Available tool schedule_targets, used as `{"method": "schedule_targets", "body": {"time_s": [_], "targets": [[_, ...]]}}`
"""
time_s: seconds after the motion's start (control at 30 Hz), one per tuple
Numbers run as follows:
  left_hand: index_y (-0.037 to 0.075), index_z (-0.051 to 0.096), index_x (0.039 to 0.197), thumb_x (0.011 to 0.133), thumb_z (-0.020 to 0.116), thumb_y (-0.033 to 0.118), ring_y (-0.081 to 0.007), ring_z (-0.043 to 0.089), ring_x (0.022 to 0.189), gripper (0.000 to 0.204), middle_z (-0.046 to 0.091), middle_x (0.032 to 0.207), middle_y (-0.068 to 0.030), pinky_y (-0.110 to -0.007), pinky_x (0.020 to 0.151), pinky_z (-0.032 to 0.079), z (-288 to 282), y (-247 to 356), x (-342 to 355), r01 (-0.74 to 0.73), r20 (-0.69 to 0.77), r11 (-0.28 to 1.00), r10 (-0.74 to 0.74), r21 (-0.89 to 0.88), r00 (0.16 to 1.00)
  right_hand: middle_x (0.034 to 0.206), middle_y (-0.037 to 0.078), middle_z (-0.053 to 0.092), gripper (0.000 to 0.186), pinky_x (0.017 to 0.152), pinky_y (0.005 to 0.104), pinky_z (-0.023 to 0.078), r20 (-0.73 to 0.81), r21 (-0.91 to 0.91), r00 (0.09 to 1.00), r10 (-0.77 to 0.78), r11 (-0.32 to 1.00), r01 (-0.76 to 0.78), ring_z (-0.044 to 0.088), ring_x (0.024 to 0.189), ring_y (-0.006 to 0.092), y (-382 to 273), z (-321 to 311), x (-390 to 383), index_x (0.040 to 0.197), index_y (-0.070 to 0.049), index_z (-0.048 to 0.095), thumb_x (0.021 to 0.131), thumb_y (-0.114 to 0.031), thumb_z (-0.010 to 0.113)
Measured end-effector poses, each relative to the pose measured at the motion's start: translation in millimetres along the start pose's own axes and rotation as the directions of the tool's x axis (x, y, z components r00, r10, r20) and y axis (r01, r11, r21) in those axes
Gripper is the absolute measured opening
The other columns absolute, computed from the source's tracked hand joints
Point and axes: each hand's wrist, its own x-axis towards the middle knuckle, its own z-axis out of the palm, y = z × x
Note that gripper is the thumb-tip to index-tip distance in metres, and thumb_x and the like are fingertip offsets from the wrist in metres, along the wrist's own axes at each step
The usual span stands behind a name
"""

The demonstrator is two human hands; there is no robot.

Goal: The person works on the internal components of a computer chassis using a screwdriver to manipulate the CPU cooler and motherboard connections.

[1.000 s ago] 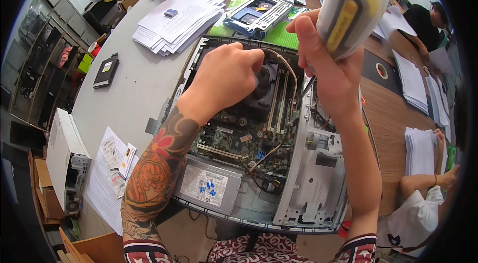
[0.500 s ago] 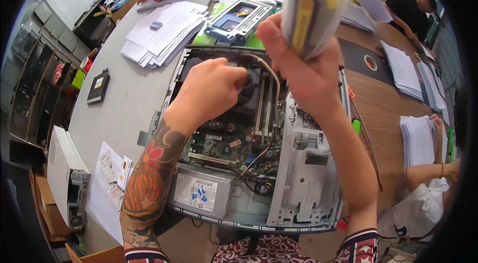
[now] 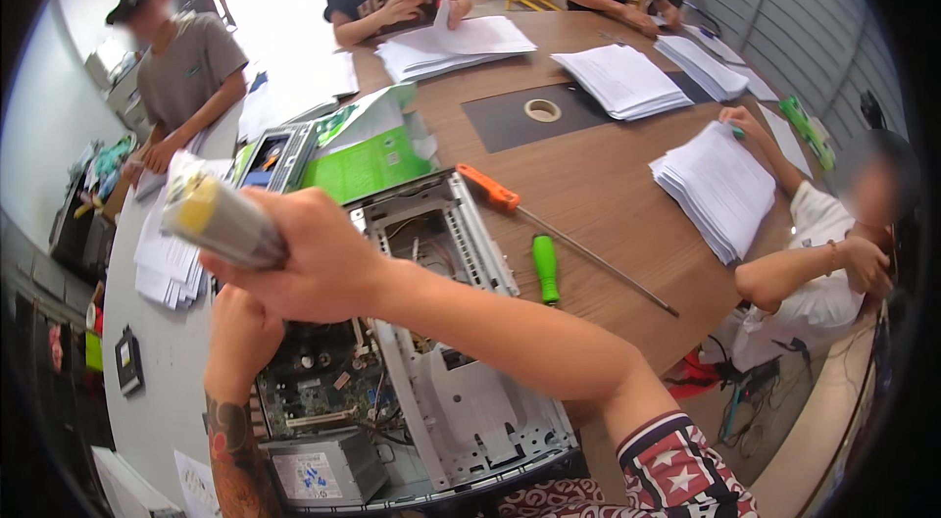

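Note:
My right hand [image 3: 319, 258] is closed round a grey and yellow object [image 3: 221, 219] wrapped in clear plastic, held up over the left part of an opened desktop computer case [image 3: 461, 400]. Its exact kind is not clear. Just below, my left hand [image 3: 240, 337] has its fingers curled in; the right hand covers part of them, so whatever they may hold is hidden. Beneath both hands lies the motherboard [image 3: 319, 386], with a labelled power supply [image 3: 314, 469] at the near side. The fan area is hidden behind my hands.
An orange-handled long screwdriver [image 3: 500, 195] and a green-handled one [image 3: 546, 268] lie right of the case. Beyond are a tape roll [image 3: 542, 110], paper stacks [image 3: 716, 190] and a green package [image 3: 368, 165]. A black drive [image 3: 128, 361] lies left. Several people sit or stand around the table.
The view has turned to the right, so the case and hands now appear further left. My right hand has tilted the wrapped object leftward and now overlaps my left hand in view.

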Motion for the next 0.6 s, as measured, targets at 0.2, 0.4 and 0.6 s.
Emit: {"method": "schedule_targets", "body": {"time_s": [0.2,0.4,0.6], "targets": [[-0.006,0.056,0.121,0.082,0.05,0.003,-0.0463,0.05,0.119,0.04,0.058,0.121,-0.0289,-0.046,0.101,0.04,5,-10,-2,0.057,0.099,0.996,-0.049,-0.075,0.994,0.061,0.011,0.06,0.029,0.055,0.0371,0.048,-0.045,0.058,0.997,-0.058,0.996,0.061,0.064,0.057,0.0295,-2,10,3,0.087,-0.005,0.059,0.086,-0.031,0.071],[-0.004,0.059,0.116,0.083,0.047,0.0,-0.0455,0.054,0.111,0.035,0.06,0.115,-0.0269,-0.047,0.096,0.041,-10,-8,-2,0.115,0.209,0.992,-0.1,-0.058,0.973,0.062,0.013,0.06,0.031,0.056,0.0375,0.048,-0.088,0.059,0.996,-0.033,0.998,0.038,0.061,0.057,0.0337,3,4,4,0.087,-0.004,0.059,0.085,-0.033,0.071],[-0.004,0.065,0.09,0.08,0.048,-0.004,-0.0422,0.058,0.094,0.02,0.065,0.096,-0.023,-0.046,0.082,0.045,-1,-9,-7,0.097,0.024,0.994,-0.098,0.042,0.995,0.064,0.013,0.06,0.029,0.056,0.0381,0.048,-0.149,0.1,0.989,-0.023,0.994,0.038,0.062,0.059,0.0345,4,4,7,0.088,-0.005,0.061,0.084,-0.032,0.072]]}}
